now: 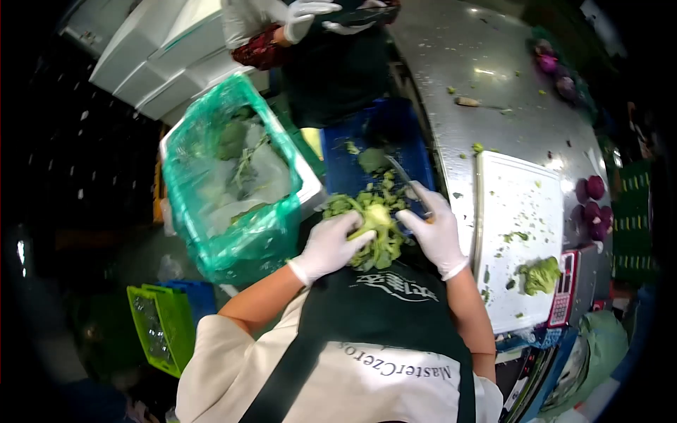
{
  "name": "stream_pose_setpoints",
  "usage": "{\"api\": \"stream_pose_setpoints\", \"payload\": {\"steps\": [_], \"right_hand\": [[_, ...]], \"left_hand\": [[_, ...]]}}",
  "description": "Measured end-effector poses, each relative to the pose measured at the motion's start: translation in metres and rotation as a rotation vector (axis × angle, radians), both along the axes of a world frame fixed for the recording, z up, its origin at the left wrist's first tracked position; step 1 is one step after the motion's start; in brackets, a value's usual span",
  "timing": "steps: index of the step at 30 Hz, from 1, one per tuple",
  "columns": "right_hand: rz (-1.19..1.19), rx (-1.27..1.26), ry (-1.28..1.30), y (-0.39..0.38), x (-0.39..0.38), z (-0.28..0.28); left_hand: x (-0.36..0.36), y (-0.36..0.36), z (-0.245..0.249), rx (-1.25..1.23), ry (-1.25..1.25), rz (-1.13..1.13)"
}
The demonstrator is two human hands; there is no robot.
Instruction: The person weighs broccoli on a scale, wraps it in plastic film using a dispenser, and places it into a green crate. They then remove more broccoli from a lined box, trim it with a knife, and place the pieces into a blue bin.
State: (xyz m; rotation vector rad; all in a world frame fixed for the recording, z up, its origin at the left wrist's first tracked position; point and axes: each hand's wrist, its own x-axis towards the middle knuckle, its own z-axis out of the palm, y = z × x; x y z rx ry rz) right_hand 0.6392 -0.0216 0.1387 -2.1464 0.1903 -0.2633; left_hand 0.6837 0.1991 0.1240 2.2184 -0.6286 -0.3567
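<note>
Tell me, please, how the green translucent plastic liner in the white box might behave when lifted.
The green plastic liner looks floppy, given its crinkled folds. It is probably light, being see-through, though green vegetables inside may weigh it down.

Glare spots the metal table (441, 63) (edges dark, warped).

The silver-grey desk (458, 63) carries a green-flecked white cutting board (518, 204) near its left edge and purple round vegetables (596, 187) by its right edge, while the leafy green vegetable (379, 224) has a pale yellow-green centre.
</note>
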Motion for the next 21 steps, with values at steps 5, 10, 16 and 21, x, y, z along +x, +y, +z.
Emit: {"api": "stream_pose_setpoints", "payload": {"steps": [5,10,16,21], "right_hand": [[0.322,0.211,0.146,0.013,0.010,-0.026],[0.388,0.573,0.282,0.005,0.012,-0.043],[0.260,0.644,0.311,0.002,-0.006,-0.049],[0.214,0.659,0.213,-0.001,-0.019,-0.047]], "left_hand": [[0.013,0.001,-0.009,-0.082,-0.175,-0.125],[0.034,-0.001,0.006,-0.036,-0.015,-0.358],[0.062,0.011,0.013,-0.557,0.429,0.163],[0.083,0.008,0.001,-0.342,-0.047,-0.013]]}}
